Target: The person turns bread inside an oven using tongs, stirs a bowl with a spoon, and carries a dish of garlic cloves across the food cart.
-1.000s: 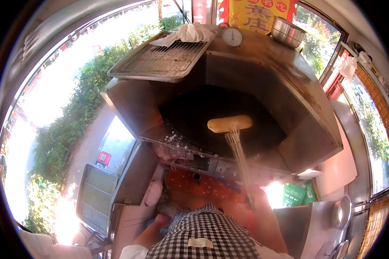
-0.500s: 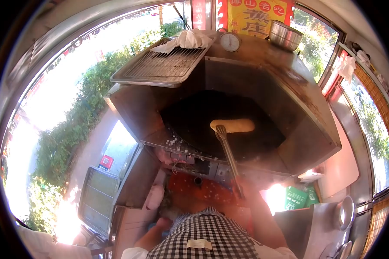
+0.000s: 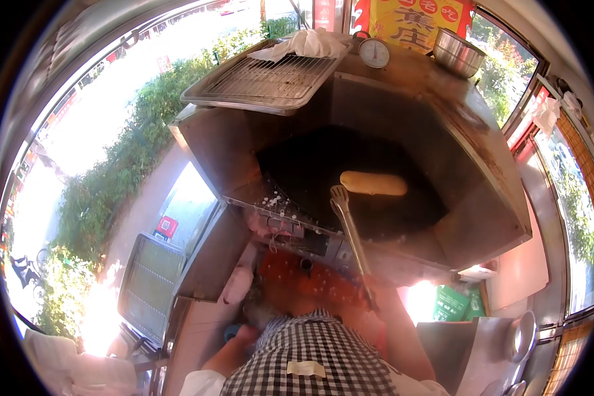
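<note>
A pair of metal tongs [image 3: 351, 231] is in my right hand [image 3: 375, 290], its handle gripped at the lower end. The tongs reach up over the dark pan [image 3: 303, 148], their tips close together. Just right of those tips, a long golden piece of dough [image 3: 374, 183] lies in the pan, with a small gap between them. My left hand [image 3: 247, 333] is low beside the checked apron [image 3: 310, 343], near a small blue thing [image 3: 231, 332]. Its fingers are too blurred and small to make out.
Metal walls [image 3: 482, 191] surround the pan. On the ledge sit a wire rack tray [image 3: 264, 82] with a white cloth [image 3: 307, 44], a dial gauge [image 3: 374, 53] and a steel bowl [image 3: 458, 53]. Another rack tray [image 3: 150, 284] is at left; a green box [image 3: 450, 302] is at lower right.
The tongs' tips have come away from the dough's left end, where they overlapped it before. The whole view has shifted a little. My left hand stays low by the apron.
</note>
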### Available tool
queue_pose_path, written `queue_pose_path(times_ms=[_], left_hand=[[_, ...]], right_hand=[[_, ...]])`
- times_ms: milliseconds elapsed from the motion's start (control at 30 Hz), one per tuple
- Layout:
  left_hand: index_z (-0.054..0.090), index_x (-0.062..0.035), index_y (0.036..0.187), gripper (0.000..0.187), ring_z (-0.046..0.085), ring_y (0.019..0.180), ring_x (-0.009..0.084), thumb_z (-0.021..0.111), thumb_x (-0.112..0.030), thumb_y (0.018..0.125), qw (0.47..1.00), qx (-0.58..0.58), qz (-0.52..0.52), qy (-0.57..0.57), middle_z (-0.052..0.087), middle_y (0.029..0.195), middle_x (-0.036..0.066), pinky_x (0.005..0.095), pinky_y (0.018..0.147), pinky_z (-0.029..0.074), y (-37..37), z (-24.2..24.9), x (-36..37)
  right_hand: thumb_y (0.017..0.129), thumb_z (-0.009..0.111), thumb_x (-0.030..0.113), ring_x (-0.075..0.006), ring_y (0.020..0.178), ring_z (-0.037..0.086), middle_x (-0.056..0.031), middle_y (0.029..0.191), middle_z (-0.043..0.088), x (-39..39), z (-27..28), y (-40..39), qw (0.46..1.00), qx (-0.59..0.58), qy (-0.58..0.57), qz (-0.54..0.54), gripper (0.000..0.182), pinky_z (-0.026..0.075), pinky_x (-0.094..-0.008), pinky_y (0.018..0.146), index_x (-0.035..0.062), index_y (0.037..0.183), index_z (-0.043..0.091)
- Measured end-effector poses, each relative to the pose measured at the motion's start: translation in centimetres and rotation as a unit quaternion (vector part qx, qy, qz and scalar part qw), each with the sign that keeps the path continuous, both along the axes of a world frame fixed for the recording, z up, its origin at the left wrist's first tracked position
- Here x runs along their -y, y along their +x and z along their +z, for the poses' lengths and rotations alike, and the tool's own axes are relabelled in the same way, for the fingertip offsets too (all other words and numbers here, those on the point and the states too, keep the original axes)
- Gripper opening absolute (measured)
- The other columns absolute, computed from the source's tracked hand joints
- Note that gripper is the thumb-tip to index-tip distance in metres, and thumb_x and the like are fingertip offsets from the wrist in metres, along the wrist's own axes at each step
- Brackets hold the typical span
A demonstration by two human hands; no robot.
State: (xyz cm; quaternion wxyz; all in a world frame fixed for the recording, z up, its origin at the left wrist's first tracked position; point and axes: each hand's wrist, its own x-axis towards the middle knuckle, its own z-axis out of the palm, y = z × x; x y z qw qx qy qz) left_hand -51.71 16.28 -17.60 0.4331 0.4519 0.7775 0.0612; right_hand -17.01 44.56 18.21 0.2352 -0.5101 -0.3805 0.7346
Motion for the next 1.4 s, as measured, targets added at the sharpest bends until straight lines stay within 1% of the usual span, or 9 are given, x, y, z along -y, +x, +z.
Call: queue_pose_path(times_ms=[100,267,500,833,933,1067,1200,1267,1400], left_hand=[[0.065,0.0011,0.068,0.027,0.06,0.053,0.0182,0.068,-0.025,0.072,0.998,0.028,0.048,-0.01,0.062,0.062,0.011,0.0359,0.053,0.049,0.6,2.8,-1.2],[0.07,-0.0137,0.089,0.024,0.067,0.08,0.0293,0.053,-0.027,0.079,0.998,0.006,-0.07,0.005,0.067,0.084,0.013,0.0423,0.068,0.053,-0.4,-0.1,-1.3],[0.07,-0.0129,0.087,0.022,0.066,0.079,0.0304,0.053,-0.027,0.08,0.999,0.002,-0.042,-0.012,0.067,0.082,0.013,0.0421,0.07,0.053,-0.3,-0.9,-1.2],[0.068,0.0019,0.084,0.038,0.064,0.064,0.0235,0.065,-0.036,0.081,0.967,0.101,0.21,-0.098,0.067,0.073,0.011,0.037,0.06,0.051,0.7,6.4,-1.4],[0.068,0.001,0.082,0.027,0.059,0.057,0.0169,0.066,-0.026,0.081,0.923,0.17,0.345,0.006,0.063,0.065,0.008,0.0323,0.054,0.048,0.1,6.9,-3.4],[0.067,0.0003,0.085,0.023,0.054,0.057,0.0106,0.063,-0.022,0.084,0.921,0.172,0.321,0.14,0.058,0.064,0.003,0.028,0.054,0.046,-0.8,13.1,-9.4],[0.066,-0.0004,0.097,0.027,0.055,0.061,0.0105,0.059,-0.025,0.091,0.827,0.362,0.324,0.284,0.06,0.072,0.002,0.0242,0.057,0.046,-1.8,18.3,-15.4],[0.065,-0.001,0.095,0.027,0.055,0.061,0.0097,0.06,-0.028,0.091,0.834,0.27,0.373,0.303,0.061,0.071,0.002,0.0234,0.057,0.045,-0.7,23.6,-18.0],[0.064,-0.0006,0.089,0.029,0.055,0.061,0.0082,0.061,-0.03,0.09,0.797,0.31,0.37,0.362,0.061,0.07,0.001,0.0233,0.055,0.044,-0.7,28.2,-20.9]], right_hand=[[0.093,0.054,0.028,-0.0113,0.047,0.051,-0.0034,0.064,0.056,-0.3,0.5,-0.6,1.0,0.002,0.024,0.016,0.023,0.038,-0.0238,0.041,0.0048,0.091,0.057],[0.094,0.054,0.028,-0.0109,0.047,0.051,-0.0043,0.064,0.056,-1.3,-0.4,-2.2,0.999,0.035,0.02,0.034,0.025,0.039,-0.0248,0.041,0.0045,0.086,0.056],[0.095,0.051,0.03,-0.0114,0.046,0.05,-0.0045,0.065,0.056,-2.0,-0.6,-3.9,0.996,-0.006,0.015,0.086,0.029,0.037,-0.0246,0.04,0.0021,0.099,0.056],[0.095,0.05,0.027,-0.0125,0.046,0.05,-0.0057,0.067,0.057,-1.4,0.1,-3.0,0.996,0.019,0.013,0.083,0.03,0.038,-0.0244,0.042,-0.0009,0.106,0.056],[0.095,0.05,0.025,-0.0127,0.046,0.05,-0.0055,0.068,0.057,-0.2,1.3,-2.9,0.998,0.012,-0.009,0.057,0.029,0.038,-0.0234,0.042,-0.0009,0.108,0.056],[0.096,0.049,0.022,-0.0117,0.046,0.05,-0.0046,0.068,0.056,0.9,0.8,-2.2,0.992,-0.017,0.018,0.12,0.027,0.038,-0.0222,0.042,-0.0004,0.108,0.056],[0.095,0.048,0.02,-0.0104,0.046,0.049,-0.0038,0.067,0.056,2.0,2.0,-2.4,0.984,0.013,0.009,0.176,0.025,0.037,-0.0214,0.041,0.0003,0.108,0.056],[0.094,0.049,0.019,-0.0099,0.046,0.049,-0.0035,0.066,0.056,2.7,2.9,-2.5,0.98,0.023,0.012,0.198,0.025,0.036,-0.0214,0.041,0.0003,0.108,0.056],[0.091,0.053,0.021,-0.0095,0.047,0.05,-0.0031,0.064,0.056,3.2,2.2,-2.1,0.972,0.015,0.016,0.233,0.028,0.036,-0.0216,0.042,-0.0003,0.11,0.057]])
